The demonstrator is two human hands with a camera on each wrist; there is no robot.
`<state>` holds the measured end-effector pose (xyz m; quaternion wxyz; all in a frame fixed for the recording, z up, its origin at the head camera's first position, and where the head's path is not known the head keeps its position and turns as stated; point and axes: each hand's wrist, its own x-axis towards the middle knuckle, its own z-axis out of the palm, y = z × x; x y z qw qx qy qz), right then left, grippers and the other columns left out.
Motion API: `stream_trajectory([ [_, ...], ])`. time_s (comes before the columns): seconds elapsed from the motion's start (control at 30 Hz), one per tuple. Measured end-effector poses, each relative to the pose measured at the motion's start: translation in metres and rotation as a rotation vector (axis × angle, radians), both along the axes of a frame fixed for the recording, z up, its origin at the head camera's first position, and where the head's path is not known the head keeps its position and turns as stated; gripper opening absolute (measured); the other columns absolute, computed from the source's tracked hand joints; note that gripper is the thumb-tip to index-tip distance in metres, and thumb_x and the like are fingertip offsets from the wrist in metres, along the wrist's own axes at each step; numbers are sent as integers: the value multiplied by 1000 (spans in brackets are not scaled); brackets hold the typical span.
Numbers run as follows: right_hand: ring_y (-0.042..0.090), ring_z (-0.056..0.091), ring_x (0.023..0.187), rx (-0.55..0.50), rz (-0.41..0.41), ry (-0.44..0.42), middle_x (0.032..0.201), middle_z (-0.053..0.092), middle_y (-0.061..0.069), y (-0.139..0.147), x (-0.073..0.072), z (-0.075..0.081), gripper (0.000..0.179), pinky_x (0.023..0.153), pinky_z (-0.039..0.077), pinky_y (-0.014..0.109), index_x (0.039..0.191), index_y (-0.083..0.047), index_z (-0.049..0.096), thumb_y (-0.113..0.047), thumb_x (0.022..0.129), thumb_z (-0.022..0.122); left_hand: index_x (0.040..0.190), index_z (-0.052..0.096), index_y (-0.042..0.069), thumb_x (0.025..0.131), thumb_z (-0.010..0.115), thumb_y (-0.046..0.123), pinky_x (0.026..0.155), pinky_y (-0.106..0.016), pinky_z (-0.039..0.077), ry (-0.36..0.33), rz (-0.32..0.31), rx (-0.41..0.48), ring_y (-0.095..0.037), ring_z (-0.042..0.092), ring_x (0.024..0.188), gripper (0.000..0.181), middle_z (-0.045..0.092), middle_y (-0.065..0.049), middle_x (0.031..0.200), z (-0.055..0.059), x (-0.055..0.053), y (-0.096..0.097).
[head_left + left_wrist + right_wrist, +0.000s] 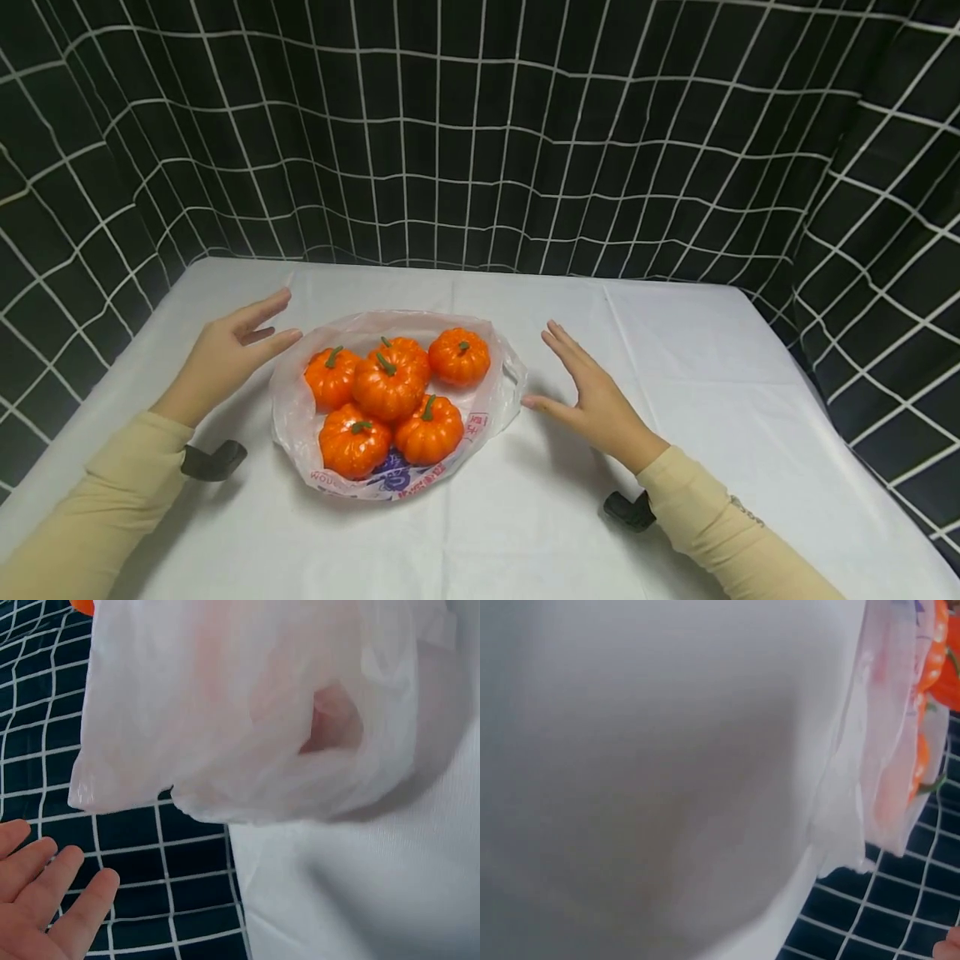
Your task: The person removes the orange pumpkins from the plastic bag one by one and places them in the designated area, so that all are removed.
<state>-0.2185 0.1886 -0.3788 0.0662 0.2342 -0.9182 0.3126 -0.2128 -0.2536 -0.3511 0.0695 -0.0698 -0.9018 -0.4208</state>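
Observation:
In the head view, a thin white plastic bag (296, 446) with red and purple print lies with its mouth spread wide. Several small orange pumpkins (390, 390) with green stems sit inside it, one heaped on top of the others. My left hand (225, 354) hovers just left of the bag, thumb and fingers spread, holding nothing. On the other side, my right hand (592, 400) is held out with fingers extended, its thumb tip close to the bag's right edge. The left wrist view shows the bag's side (225, 727) beside the left fingers (86, 907).
A white cloth (540, 517) covers the table under the bag. Black fabric walls (465, 142) with a white grid rise behind and at both sides. Dark wrist-worn devices (213, 461) hang below both sleeves.

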Motion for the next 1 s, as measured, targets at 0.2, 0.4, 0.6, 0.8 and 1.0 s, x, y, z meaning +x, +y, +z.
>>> stream_trajectory([
  [0.2,33,27,151,-28,23,11,165,23,8,-12,2,2,88,119,28,57,155,-13,34,-35,83,80,153,38,9,96,65,38,106,-51,43,-26,2,62,-44,54,129,69,44,-19,153,-2,2,4],
  [0.4,33,29,150,-63,47,20,164,27,10,-22,5,1,87,119,29,57,154,-12,36,-31,82,81,150,44,9,97,63,38,108,-52,43,-31,15,87,-36,50,136,63,49,-16,150,-8,3,4],
  [0.6,32,31,149,-101,73,4,162,31,9,-34,7,1,87,119,29,57,154,-13,36,-30,82,81,147,48,11,96,62,43,108,-53,44,-53,45,139,-36,50,135,62,53,-15,147,-16,6,6],
  [0.8,30,32,150,-136,90,-32,162,32,6,-46,7,0,86,119,29,55,153,-14,38,-31,81,82,145,51,12,95,62,48,107,-48,46,-65,94,168,-34,56,130,63,55,-11,146,-20,7,9],
  [1.0,28,32,150,-166,121,-45,162,33,7,-56,9,1,87,118,32,53,153,-14,39,-30,80,83,143,54,13,94,64,49,103,-29,50,-67,129,182,-31,59,128,62,58,-9,143,-24,8,12],
])
